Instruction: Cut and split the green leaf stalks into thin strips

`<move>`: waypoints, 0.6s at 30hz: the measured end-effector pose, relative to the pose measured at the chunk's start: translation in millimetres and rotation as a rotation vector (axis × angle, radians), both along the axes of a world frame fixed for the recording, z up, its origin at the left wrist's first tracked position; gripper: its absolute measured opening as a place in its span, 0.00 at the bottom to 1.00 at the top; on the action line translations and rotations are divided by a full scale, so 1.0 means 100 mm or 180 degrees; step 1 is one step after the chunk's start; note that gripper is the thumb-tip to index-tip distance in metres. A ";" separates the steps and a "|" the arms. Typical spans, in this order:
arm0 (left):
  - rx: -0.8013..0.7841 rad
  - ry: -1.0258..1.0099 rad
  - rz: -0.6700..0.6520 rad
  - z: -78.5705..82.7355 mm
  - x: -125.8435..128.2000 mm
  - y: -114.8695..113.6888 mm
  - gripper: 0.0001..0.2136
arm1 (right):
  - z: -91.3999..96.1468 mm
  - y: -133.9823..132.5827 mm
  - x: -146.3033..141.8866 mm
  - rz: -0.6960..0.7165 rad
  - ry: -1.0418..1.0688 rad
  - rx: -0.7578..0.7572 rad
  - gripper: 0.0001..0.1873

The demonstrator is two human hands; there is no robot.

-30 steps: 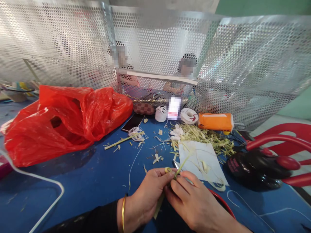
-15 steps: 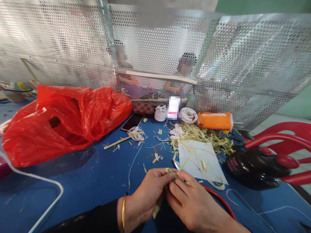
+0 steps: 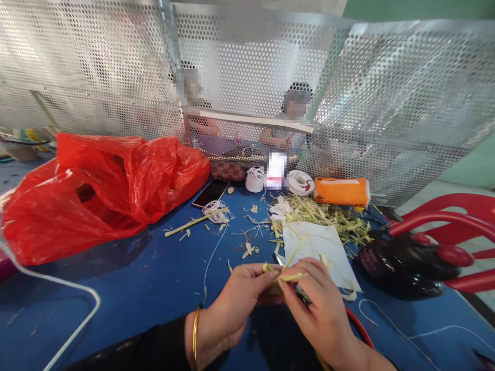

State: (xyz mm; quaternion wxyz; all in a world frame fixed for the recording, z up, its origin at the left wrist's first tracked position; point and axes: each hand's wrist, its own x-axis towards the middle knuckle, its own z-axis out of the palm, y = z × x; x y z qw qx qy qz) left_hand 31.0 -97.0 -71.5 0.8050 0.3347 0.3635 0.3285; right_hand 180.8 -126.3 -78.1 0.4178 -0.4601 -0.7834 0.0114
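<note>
My left hand [image 3: 237,304], with a gold bangle at the wrist, pinches a pale green leaf strip [image 3: 291,257] near the table's front edge. My right hand [image 3: 317,304] meets it from the right, its fingers closed on the same strip, which it bends sideways. One end of the strip rises over a white sheet of paper [image 3: 319,247]. A metal tip shows between my hands; I cannot make out what it is.
A red plastic bag [image 3: 96,190] fills the left of the blue table [image 3: 147,278]. A phone [image 3: 212,192], thread spools [image 3: 256,179], an orange pack [image 3: 342,191], leaf scraps [image 3: 328,214] and a black bag [image 3: 402,265] lie beyond. Perforated metal screens stand behind, people beyond them. Red chair at right.
My right hand has risen and turned, folding the strip's near part sideways between the fingertips. The long lower end of the strip that hung below my hands is no longer seen.
</note>
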 end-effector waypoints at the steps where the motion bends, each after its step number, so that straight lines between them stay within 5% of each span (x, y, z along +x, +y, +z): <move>1: -0.0008 0.0054 0.0001 0.00 0.00 0.00 0.14 | 0.00 0.01 0.01 -0.0074 0.0154 -0.0134 0.06; 18: 0.0088 0.0285 0.0047 0.04 0.00 0.03 0.14 | -0.11 -0.01 0.01 -0.0522 0.0763 -0.1361 0.13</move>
